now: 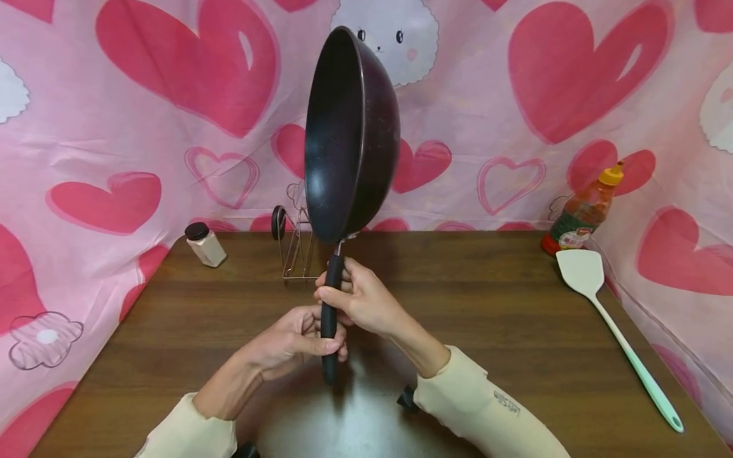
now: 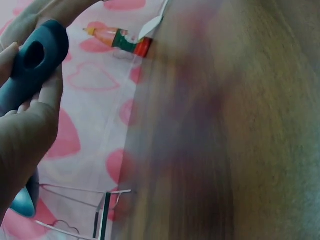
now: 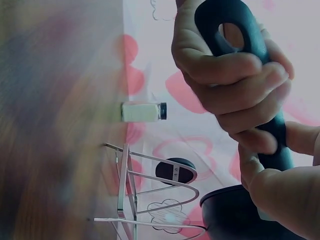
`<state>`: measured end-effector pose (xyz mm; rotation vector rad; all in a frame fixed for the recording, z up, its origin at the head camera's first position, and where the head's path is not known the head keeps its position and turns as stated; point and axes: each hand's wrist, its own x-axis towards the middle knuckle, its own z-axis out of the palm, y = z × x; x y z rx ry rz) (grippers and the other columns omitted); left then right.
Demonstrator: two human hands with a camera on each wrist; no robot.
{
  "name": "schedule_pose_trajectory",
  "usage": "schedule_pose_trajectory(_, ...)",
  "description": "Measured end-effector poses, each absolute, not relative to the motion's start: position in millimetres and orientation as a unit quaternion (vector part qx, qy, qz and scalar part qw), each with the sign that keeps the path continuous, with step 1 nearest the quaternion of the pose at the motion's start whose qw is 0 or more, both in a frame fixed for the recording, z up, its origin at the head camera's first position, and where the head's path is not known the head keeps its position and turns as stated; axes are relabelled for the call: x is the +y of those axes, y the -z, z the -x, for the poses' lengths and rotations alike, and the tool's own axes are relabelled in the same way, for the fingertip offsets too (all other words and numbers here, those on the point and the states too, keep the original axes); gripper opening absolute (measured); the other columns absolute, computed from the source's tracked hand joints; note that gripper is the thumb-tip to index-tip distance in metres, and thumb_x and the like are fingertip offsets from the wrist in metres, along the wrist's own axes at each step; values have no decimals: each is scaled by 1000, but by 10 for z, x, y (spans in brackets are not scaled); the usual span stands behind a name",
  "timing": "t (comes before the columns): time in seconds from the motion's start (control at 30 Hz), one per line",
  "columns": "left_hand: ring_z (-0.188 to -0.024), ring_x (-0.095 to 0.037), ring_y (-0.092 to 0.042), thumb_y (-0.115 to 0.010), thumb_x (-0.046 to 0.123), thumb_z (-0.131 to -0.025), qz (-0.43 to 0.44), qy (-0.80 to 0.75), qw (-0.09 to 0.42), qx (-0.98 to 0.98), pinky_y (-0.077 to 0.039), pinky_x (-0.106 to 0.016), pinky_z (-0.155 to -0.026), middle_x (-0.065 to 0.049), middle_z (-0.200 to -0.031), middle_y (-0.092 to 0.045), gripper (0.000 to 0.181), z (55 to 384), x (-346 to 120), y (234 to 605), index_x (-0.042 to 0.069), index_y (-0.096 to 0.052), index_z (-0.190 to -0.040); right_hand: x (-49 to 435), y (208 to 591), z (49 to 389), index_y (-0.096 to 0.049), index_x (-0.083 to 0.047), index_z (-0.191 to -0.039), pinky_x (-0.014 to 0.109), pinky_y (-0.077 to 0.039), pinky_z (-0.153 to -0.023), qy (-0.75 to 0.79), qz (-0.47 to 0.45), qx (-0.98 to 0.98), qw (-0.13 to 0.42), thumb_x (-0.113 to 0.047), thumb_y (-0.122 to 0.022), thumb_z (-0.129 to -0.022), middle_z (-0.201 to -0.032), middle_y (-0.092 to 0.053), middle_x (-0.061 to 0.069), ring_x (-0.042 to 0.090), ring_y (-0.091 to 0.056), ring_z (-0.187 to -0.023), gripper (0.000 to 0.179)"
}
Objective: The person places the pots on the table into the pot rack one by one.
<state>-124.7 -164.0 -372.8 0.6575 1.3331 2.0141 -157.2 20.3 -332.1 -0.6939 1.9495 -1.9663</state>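
A dark wok point(image 1: 335, 140) is held upright above the table, bowl at the top and its open side turned to the left. Its black handle point(image 1: 329, 318) points down. My right hand point(image 1: 366, 299) grips the handle's upper part, near the bowl. Lower down, my left hand point(image 1: 300, 340) has its fingers and thumb around the same handle. In the right wrist view the left hand's fingers point(image 3: 240, 95) curl around the handle below its hanging hole. The left wrist view shows the handle end point(image 2: 40, 55) up close.
Behind the wok stands a wire rack point(image 1: 298, 254) with a black round piece. A white jar point(image 1: 206, 245) with a black lid is at the back left. At the right are a sauce bottle point(image 1: 584, 210) and a white-and-mint spatula point(image 1: 618, 331). Pink heart-patterned cloth point(image 1: 475, 114) surrounds the wooden table point(image 1: 172, 343).
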Motion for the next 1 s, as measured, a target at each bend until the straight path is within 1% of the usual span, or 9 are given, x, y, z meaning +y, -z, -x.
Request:
schedule_pose_trajectory(0.1, -91, -18, -72, -65, -6, -93, -224, -762, 299, 529, -57, -36, -90, -5, -94, -72, 19, 1255, -1677, 3739, -1, -62, -111, 151, 3355, 1587, -56, 5, -114, 26, -54, -70, 677, 239, 684, 131, -2, -67, -95, -100, -68, 17, 17, -67, -86, 24)
schedule_pose_trajectory(0.2, -91, -20, -74, -67, -8, -91, -194, -758, 277, 557, -58, -37, -88, -8, -96, -73, 20, 1255, -1702, 3736, -2, -62, -109, 103, 3386, 1606, -56, 4, -114, 25, -54, -79, 660, 242, 702, 110, -4, -67, -95, -102, -68, 13, 21, -69, -92, 24)
schedule_pose_trajectory(0.3, -89, -20, -74, -68, -6, -90, -169, -747, 260, 588, -59, -36, -86, -10, -95, -72, 22, 1253, -1706, 3724, -6, -61, -110, 68, 3400, 1620, -56, 4, -114, 26, -54, -82, 647, 242, 717, 97, -6, -67, -95, -102, -68, 13, 22, -70, -94, 23)
schedule_pose_trajectory(0.4, -87, -20, -73, -68, -5, -89, -155, -737, 255, 606, -58, -37, -86, -9, -93, -71, 24, 1254, -1701, 3721, -11, -58, -111, 40, 3403, 1626, -57, 3, -113, 27, -54, -85, 639, 241, 725, 93, -6, -67, -96, -103, -67, 13, 20, -70, -96, 22)
schedule_pose_trajectory(0.5, -85, -20, -72, -67, -6, -90, -153, -732, 257, 613, -58, -37, -86, -7, -91, -70, 20, 1252, -1717, 3738, -9, -58, -107, 11, 3409, 1621, -57, 1, -113, 27, -53, -86, 628, 242, 734, 94, -7, -68, -96, -102, -67, 11, 17, -69, -95, 22)
schedule_pose_trajectory(0.63, -85, -19, -71, -67, -6, -90, -156, -726, 260, 617, -57, -34, -84, -5, -89, -70, 14, 1254, -1767, 3767, -2, -61, -102, -24, 3425, 1614, -58, -1, -113, 27, -54, -87, 612, 240, 748, 90, -10, -69, -96, -101, -67, 8, 15, -70, -96, 23)
schedule_pose_trajectory(0.7, -85, -19, -71, -67, -5, -91, -159, -724, 259, 619, -57, -33, -83, -4, -89, -70, 12, 1260, -1791, 3774, 0, -61, -101, -43, 3435, 1619, -57, -1, -114, 27, -54, -88, 610, 242, 750, 84, -11, -70, -96, -102, -67, 7, 15, -70, -97, 24)
schedule_pose_trajectory(0.77, -85, -19, -71, -67, -4, -91, -161, -724, 259, 618, -57, -33, -83, -3, -87, -70, 11, 1265, -1811, 3780, 0, -61, -99, -64, 3448, 1626, -56, -1, -114, 27, -54, -87, 608, 245, 751, 80, -11, -70, -96, -103, -67, 7, 15, -70, -99, 25)
schedule_pose_trajectory(1.0, -86, -18, -69, -63, -6, -92, -165, -727, 270, 610, -56, -34, -86, -1, -86, -68, 9, 1253, -1880, 3806, 1, -62, -97, -144, 3487, 1633, -57, -1, -112, 24, -54, -81, 602, 249, 756, 70, -10, -71, -95, -101, -68, 6, 13, -70, -94, 24)
